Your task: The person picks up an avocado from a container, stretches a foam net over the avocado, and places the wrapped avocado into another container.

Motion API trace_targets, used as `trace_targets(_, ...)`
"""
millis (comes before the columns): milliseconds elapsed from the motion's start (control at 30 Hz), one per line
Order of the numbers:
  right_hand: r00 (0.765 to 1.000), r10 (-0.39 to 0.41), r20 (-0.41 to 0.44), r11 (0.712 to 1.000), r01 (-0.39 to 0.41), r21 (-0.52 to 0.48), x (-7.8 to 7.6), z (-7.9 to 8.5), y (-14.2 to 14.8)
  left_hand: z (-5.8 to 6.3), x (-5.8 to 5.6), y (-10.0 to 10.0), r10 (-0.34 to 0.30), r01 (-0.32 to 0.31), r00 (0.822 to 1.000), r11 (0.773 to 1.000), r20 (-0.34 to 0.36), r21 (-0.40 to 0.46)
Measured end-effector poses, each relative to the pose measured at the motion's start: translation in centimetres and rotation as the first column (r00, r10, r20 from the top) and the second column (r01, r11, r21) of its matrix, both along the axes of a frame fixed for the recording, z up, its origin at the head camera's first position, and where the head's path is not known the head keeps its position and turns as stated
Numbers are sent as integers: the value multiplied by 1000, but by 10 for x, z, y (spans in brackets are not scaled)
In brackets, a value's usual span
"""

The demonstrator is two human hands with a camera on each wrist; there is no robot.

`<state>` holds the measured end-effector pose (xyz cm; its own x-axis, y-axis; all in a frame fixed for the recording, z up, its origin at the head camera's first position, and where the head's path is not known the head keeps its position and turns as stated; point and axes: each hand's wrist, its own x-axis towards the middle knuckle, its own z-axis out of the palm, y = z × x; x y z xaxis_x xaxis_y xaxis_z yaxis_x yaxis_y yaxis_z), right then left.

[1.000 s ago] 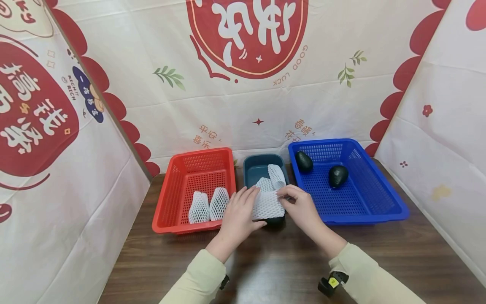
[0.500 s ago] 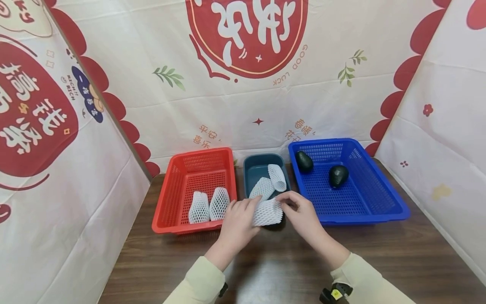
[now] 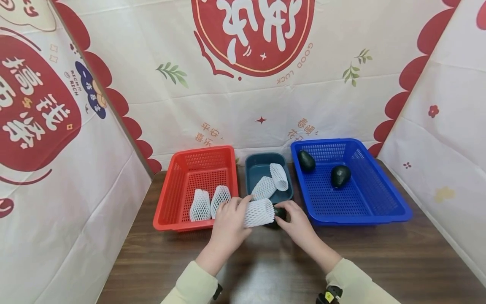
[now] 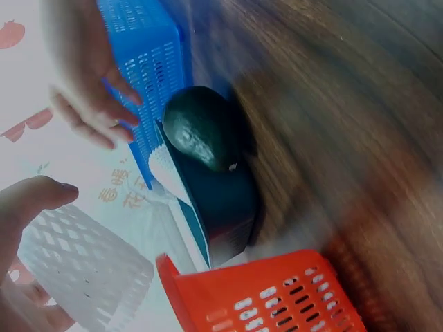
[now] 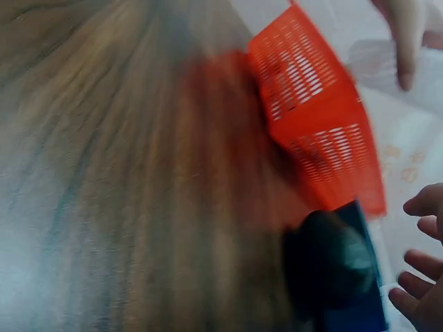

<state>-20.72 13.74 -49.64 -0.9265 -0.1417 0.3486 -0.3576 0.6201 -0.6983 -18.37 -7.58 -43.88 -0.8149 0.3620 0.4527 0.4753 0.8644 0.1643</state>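
Foam sleeve gripped by left hand, thumb and fingers round it, above tabletop by near edge of teal tray. Right hand empty, fingers loosely spread, near dark avocado on tabletop just beside same tray edge.

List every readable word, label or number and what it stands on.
"GOOD LUCK": back cloth
"乐", "快": its red circle, cut off at top
"平安, 喜乐": back cloth
"春暖, 花…": back cloth, rest unclear
"RICH!! RICH": left cloth
"搞钱…紧": left cloth, one cut off
Too blurred: blue badge, top-left lettering, yellow wrist label
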Motion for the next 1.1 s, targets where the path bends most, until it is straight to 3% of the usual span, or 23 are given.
trace_targets(167,993,-91,69,994,87,59,-9,-21,-7,0,-1,-8,23,-23,1000,1000,-5,-3)
trace_targets(400,959,-197,203,979,181,98,-21,-37,-14,2,0,-13,45,-44,998,999,36,-6)
trace_targets(667,941,-201,270,979,189,73,-23,-40,-10,4,-3,-12,21,-22,999,1000,39,10)
trace_targets(833,955,-171,242,985,171,23,-19,-35,-5,4,-5,-13,21,-21,1000,1000,24,17)
trace_targets(1100,976,-84,202,990,104,-93,-8,-4,3,0,-3,-11,29,-30,999,999,28,32)
